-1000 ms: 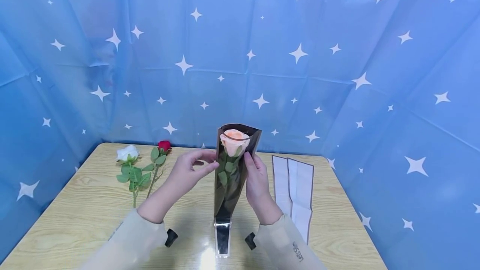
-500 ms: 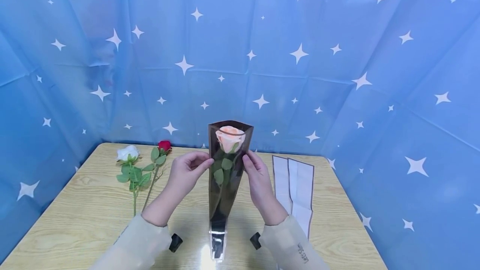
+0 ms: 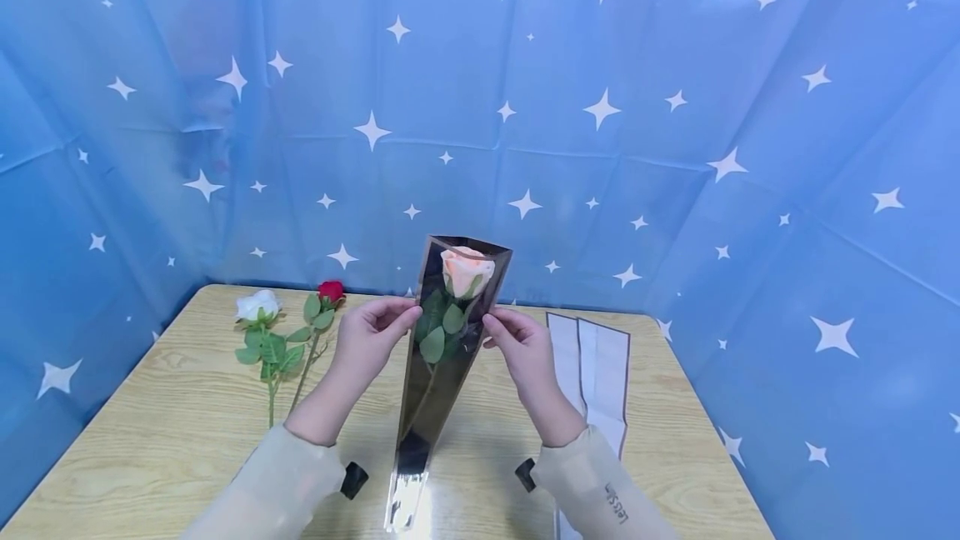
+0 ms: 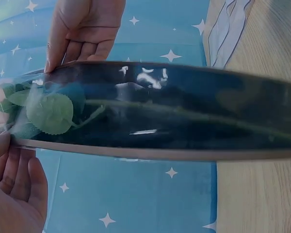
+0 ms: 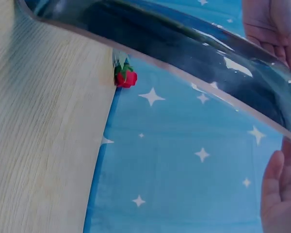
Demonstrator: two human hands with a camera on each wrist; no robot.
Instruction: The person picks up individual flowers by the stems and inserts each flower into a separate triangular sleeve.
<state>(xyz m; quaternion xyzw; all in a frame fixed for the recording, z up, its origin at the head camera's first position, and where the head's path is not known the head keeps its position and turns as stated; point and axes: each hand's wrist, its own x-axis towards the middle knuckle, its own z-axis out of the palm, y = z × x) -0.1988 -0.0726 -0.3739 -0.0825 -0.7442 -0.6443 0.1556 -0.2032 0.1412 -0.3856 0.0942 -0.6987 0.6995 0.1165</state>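
A peach rose with green leaves stands inside a clear, dark-backed flower sleeve, its bloom just below the wide top opening. The sleeve is held tilted, its narrow foot low toward the left. My left hand pinches the sleeve's left edge between thumb and fingers at leaf height. On the opposite edge, my right hand pinches in the same way. The left wrist view shows the stem running down inside the film. Reflections on the film hide parts of the stem in the right wrist view.
A white rose and a red rose lie at the table's back left. White, dark-edged sleeves lie to the right, partly under my right forearm. Behind the wooden table hangs a blue star-patterned curtain.
My left fingers have closed onto the sleeve's left edge. The sleeve first shifted left, then its top leaned right while its foot swung left. My right hand moved slightly right.
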